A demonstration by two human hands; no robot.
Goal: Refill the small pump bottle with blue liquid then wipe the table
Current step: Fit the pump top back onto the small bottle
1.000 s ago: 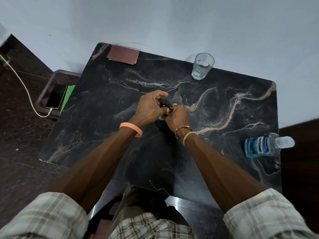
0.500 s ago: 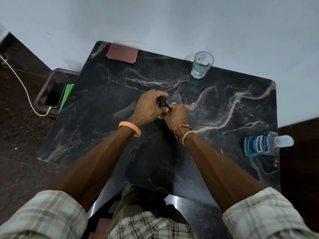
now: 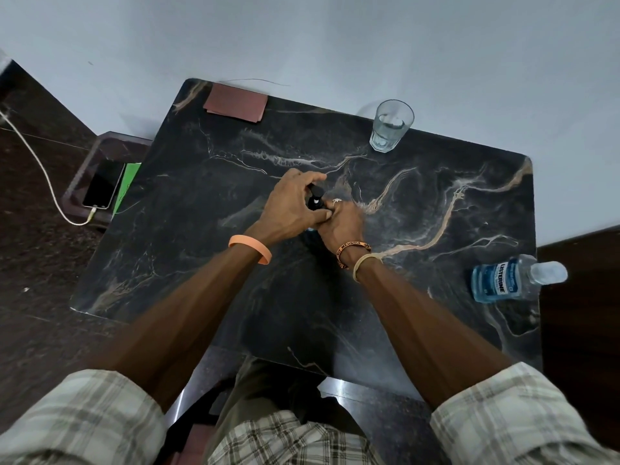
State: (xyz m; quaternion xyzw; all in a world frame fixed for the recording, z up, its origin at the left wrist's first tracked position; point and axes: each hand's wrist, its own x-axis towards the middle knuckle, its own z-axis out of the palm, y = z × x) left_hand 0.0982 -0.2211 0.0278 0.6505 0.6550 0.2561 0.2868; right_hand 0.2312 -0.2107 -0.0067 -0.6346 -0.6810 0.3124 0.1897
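Note:
The small pump bottle [image 3: 315, 200] stands upright near the middle of the dark marble table [image 3: 208, 250]; only its black pump top shows between my hands. My left hand [image 3: 291, 206] curls its fingers and thumb round the black pump top. My right hand [image 3: 342, 226] grips the bottle's body from the right, hiding it. A bottle of blue liquid [image 3: 503, 278] with a clear cap lies on its side at the table's right edge. A reddish-brown cloth [image 3: 236, 103] lies folded at the far left corner.
A clear glass [image 3: 391, 125] with some water stands at the far edge. Left of the table, a low stand holds a phone [image 3: 103, 184] on a white charging cable, beside a green sheet [image 3: 127, 182]. A white wall rises behind.
My left hand's fingers have shifted a little round the pump top. Both hands stay on the small bottle in the same spot.

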